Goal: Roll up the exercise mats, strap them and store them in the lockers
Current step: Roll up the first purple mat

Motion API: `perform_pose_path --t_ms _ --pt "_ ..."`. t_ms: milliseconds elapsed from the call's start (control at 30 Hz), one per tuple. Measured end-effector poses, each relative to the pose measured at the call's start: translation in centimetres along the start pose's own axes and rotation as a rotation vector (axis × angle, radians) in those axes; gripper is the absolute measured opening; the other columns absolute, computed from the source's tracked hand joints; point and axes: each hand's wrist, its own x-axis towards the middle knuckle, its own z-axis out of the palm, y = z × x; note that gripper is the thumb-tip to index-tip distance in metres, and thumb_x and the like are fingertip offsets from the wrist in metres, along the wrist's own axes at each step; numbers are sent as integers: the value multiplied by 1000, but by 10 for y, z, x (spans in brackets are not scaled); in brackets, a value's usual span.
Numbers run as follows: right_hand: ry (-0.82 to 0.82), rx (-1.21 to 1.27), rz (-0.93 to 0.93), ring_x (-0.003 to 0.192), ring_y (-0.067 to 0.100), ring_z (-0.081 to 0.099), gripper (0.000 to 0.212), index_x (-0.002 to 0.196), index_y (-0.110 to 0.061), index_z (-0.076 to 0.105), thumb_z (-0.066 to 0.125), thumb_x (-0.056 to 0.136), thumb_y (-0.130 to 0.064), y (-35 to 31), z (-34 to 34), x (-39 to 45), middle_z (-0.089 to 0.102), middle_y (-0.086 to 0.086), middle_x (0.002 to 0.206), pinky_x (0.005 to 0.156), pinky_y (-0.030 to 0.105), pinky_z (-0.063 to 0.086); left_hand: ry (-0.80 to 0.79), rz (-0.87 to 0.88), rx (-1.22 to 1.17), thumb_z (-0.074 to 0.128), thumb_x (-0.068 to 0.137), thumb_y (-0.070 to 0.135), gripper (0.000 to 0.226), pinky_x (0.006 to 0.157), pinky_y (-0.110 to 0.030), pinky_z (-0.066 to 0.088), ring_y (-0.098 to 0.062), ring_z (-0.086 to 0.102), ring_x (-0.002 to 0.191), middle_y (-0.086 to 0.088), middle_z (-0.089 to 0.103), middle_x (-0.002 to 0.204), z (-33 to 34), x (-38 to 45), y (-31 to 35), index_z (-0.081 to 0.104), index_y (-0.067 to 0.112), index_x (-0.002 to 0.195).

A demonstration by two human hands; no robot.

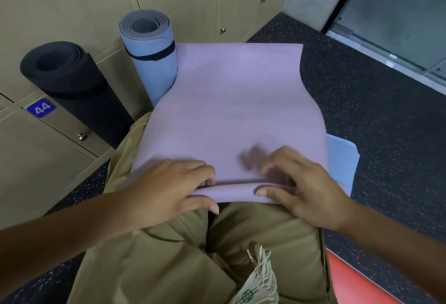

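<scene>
We start rolling a pink exercise mat [229,110] across our lap.

Our left hand [169,188] and right hand [306,190] curl around its near edge, turning the first fold. 2 rolled mats, black [72,81] and strapped blue [152,55], lean against the lockers [48,2], not yet stored; another blue mat [342,161] waits underneath.

Gym changing room (numbered lockers [60,120])

Soft, even indoor light; right hand [305,183] motion-blurred (fingers especially), wide-angle edges bowed.
</scene>
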Motion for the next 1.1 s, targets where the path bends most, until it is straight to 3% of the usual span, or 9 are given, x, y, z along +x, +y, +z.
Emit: perform_pose_path --t_ms 67,167,367,467,567,667,867,933,1100 --pt "64 62 76 74 3 53 41 104 -29 55 80 80 -53 -1 -2 1 49 -25 102 68 9 38 2 46 62 43 88 81 50 61 -21 39 -6 53 70 18 56 82 1 2 0 53 32 90" --pt "81 84 63 72 4 52 36 87 -23 58 82 78 -48 1 0 2 53 -16 85 66 9 36 -53 -17 -52 45 83 83 49 65 -20 38 -8 54 75 16 57 80 -5 12 -6 51 35 85" --pt "78 112 59 78 8 54 41 69 -23 60 82 74 -56 10 -1 11 61 -12 70 79 18 34 -130 -149 -344 80 71 66 37 71 -25 49 -9 65 79 19 70 79 -14 29 -15 67 33 80" --pt "68 157 83 79 14 56 42 69 -23 61 80 73 -60 21 -2 17 62 -9 71 82 24 36 -69 -139 -346 82 63 69 45 67 -22 48 -6 63 72 18 70 81 -18 38 -22 65 33 83" --pt "52 199 106 82 15 56 41 69 -23 64 84 69 -60 28 -3 21 63 -10 73 84 27 38 -17 -50 -288 75 66 75 48 64 -12 42 1 58 67 16 68 83 -14 40 -30 63 32 85" --pt "39 224 96 85 13 54 39 72 -25 67 83 68 -60 34 -3 29 63 -14 76 81 20 38 97 46 -163 70 74 73 44 63 -11 40 2 54 68 13 63 81 -9 36 -33 59 32 86" --pt "-20 276 101 88 8 50 36 74 -19 70 85 67 -51 35 -5 35 61 -18 79 74 15 39 234 363 228 57 101 46 39 57 -36 46 -20 56 71 2 61 79 -3 33 -27 70 14 83" --pt "-20 267 97 87 8 50 36 73 -18 70 84 66 -50 34 -6 34 61 -21 79 74 16 40 281 347 330 56 104 38 38 53 -37 47 -21 57 68 0 61 76 4 24 -19 70 14 79" --pt "-66 253 139 85 5 51 29 72 -18 71 91 67 -38 29 -10 38 62 -22 77 73 13 39 374 235 304 59 100 37 34 64 -32 47 -17 59 75 3 69 79 9 13 -6 76 16 80"
